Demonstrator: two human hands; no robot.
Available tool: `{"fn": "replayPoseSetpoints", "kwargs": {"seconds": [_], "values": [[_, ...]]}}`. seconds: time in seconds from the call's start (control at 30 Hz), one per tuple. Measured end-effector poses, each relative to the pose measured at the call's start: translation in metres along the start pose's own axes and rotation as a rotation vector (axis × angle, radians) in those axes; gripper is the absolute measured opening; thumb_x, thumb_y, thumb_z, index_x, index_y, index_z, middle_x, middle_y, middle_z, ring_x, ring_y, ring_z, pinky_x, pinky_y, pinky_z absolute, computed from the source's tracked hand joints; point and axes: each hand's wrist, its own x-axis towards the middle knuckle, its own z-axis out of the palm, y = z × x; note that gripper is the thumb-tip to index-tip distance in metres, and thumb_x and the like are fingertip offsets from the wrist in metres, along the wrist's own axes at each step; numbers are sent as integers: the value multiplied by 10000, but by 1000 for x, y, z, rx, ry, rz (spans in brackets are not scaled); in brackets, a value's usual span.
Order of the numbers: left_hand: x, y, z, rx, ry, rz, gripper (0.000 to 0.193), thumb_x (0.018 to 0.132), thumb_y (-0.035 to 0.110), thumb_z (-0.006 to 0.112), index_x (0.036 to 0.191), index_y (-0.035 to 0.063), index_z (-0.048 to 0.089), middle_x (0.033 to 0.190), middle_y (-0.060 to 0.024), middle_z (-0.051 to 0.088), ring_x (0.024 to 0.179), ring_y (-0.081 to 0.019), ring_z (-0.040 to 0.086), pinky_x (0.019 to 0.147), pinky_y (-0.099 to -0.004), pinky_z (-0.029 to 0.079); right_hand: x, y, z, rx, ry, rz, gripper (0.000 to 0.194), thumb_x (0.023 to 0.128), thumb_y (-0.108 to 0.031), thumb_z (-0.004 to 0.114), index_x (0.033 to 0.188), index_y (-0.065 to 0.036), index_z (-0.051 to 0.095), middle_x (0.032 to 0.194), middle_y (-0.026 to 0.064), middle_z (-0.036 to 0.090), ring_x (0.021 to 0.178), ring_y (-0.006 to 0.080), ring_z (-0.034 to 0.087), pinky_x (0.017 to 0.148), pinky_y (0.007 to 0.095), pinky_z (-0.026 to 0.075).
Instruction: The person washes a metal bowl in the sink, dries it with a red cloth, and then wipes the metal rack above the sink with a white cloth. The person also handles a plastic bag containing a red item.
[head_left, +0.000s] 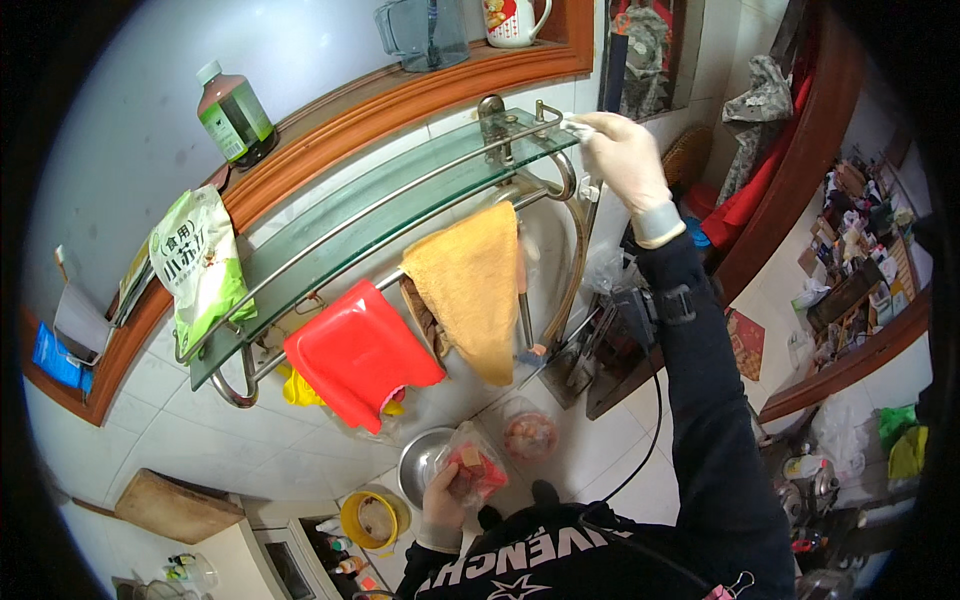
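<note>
My right hand (626, 161), in a pale glove, pinches a crumpled white wipe (577, 129) at the right end of a glass wall shelf (360, 191). The wipe is at the shelf's corner, beside the end of its metal rail (420, 186). Lower down, my left hand (444, 501) grips a clear plastic pack (472, 469) with red on it; its contents are hard to make out. Under the shelf, a yellow towel (469, 292) and a red plastic piece (360, 352) hang from the lower bar. A green and white bag (199, 262) leans at the shelf's left end.
Above the shelf, a wood-framed ledge (405, 97) bears a bottle (236, 116), a clear jug (431, 37) and a mug (514, 22). On the floor stand a metal basin (421, 457), a yellow bucket (375, 519) and a bagged round container (531, 435). A wooden doorframe (795, 195) rises at right.
</note>
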Motion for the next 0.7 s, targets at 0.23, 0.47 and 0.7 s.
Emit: {"fn": "replayPoseSetpoints", "kwargs": {"seconds": [0.23, 0.47, 0.7], "values": [[7, -14, 0, -36, -57, -47, 371, 933, 145, 515, 1282, 20, 517, 1219, -105, 608, 1130, -259, 583, 973, -449, 477, 16, 8, -8, -231, -197, -280, 232, 827, -78, 526, 970, -20, 699, 1012, 190, 664, 955, 338, 627, 869, 361, 492], [11, -22, 12, -23, 32, -9, 340, 927, 134, 537, 1233, -16, 552, 1173, -107, 626, 1046, -223, 614, 950, -361, 483, 25, 9, -16, 249, -362, 120, 267, 873, -20, 491, 1071, 1, 669, 838, 39, 636, 629, 95, 581, 593, 254, 500], [7, -20, 29, -5, 79, 14, 320, 910, 162, 580, 1189, 5, 581, 1125, -84, 643, 1013, -210, 615, 928, -386, 490, 36, 23, -7, 150, -425, -76, 247, 827, -27, 491, 986, 31, 672, 951, 135, 670, 839, 252, 644, 804, 334, 507]]}}
